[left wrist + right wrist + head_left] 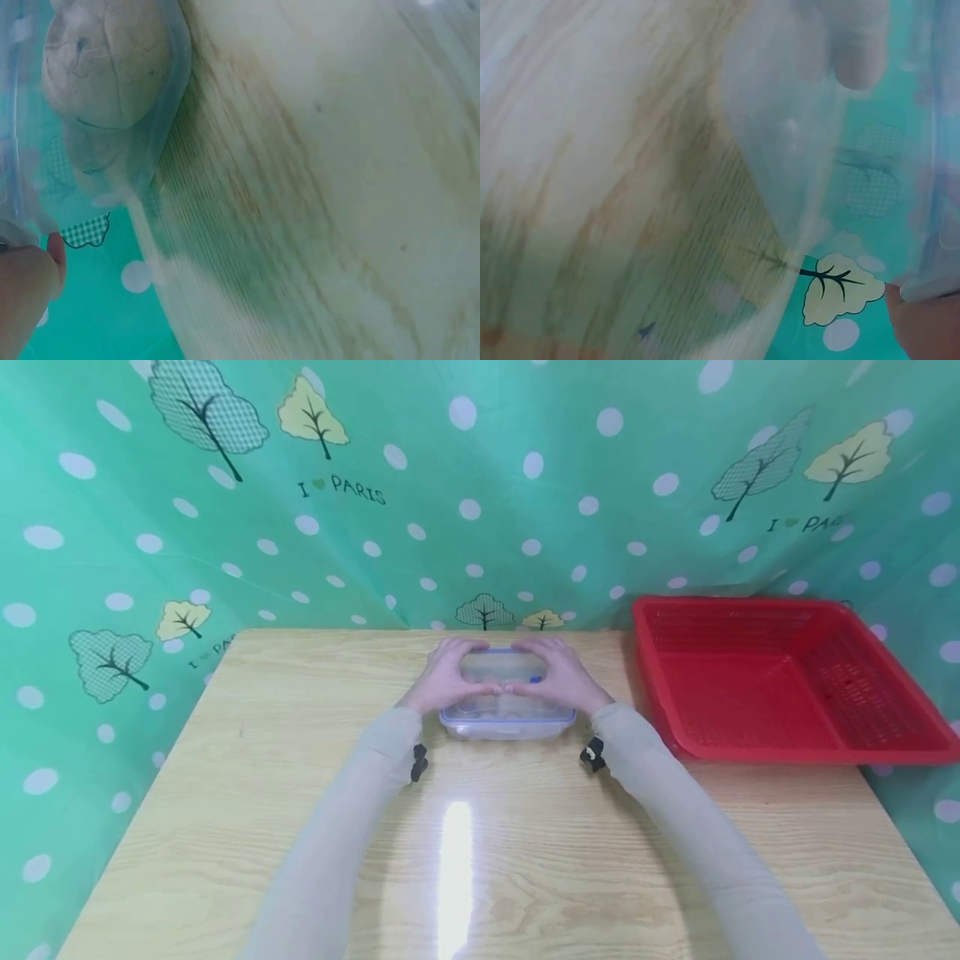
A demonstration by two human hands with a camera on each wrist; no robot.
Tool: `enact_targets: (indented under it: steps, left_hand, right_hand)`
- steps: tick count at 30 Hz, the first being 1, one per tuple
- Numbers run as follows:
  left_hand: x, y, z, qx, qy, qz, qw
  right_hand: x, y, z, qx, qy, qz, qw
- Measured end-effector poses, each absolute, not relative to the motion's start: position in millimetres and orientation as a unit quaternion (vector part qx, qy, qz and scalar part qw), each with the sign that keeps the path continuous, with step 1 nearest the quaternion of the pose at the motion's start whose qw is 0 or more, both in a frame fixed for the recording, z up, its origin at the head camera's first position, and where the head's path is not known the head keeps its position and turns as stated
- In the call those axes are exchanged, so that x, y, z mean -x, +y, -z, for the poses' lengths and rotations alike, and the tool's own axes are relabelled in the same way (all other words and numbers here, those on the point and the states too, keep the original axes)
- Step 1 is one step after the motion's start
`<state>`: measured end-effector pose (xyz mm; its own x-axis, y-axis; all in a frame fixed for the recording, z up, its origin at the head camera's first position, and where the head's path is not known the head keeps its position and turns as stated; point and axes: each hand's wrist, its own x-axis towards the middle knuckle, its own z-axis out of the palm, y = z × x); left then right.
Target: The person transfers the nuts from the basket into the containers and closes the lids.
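A clear plastic food container with a blue-edged lid sits on the wooden table near its back edge. My left hand grips its left side, fingers curved over the far rim and thumb across the lid. Mirroring it, my right hand grips the right side, and the two thumb tips meet over the middle of the lid. A small blue spot shows on the lid beside the right thumb. Through the wall, the left wrist view reveals a pale rounded thing with thin dark lines; its kind is unclear.
To the right stands a large red plastic basket with perforated walls, close to my right forearm. A green dotted curtain hangs right behind the table. Both wrists carry small black devices.
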<state>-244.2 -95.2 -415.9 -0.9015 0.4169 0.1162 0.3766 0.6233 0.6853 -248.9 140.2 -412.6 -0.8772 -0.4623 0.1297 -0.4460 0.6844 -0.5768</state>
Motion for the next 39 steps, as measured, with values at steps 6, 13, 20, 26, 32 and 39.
enact_targets:
  steps: [6,13,20,26,32,39]
  left_hand:
    - [241.3,-94.2,416.0,-0.219,0.898,-0.381,0.024]
    - [237.0,-93.9,418.3,-0.215,0.897,-0.385,0.021]
    - [235.9,-97.0,422.8,-0.206,0.893,-0.399,0.003]
    - [231.4,-96.7,421.6,-0.244,0.897,-0.363,-0.059]
    - [216.9,-100.1,416.7,-0.271,0.896,-0.344,-0.069]
    - [200.0,-105.7,411.2,-0.332,0.913,-0.238,0.01]
  right_hand:
    - [248.3,139.6,411.8,0.252,0.924,0.287,0.013]
    - [245.7,139.1,412.3,0.247,0.925,0.287,0.012]
    - [245.4,137.7,411.2,0.234,0.923,0.305,0.023]
    - [246.7,139.1,409.9,0.225,0.924,0.307,0.035]
    - [246.5,138.2,408.3,0.231,0.924,0.302,0.039]
    - [246.0,137.5,406.8,0.235,0.924,0.299,0.033]
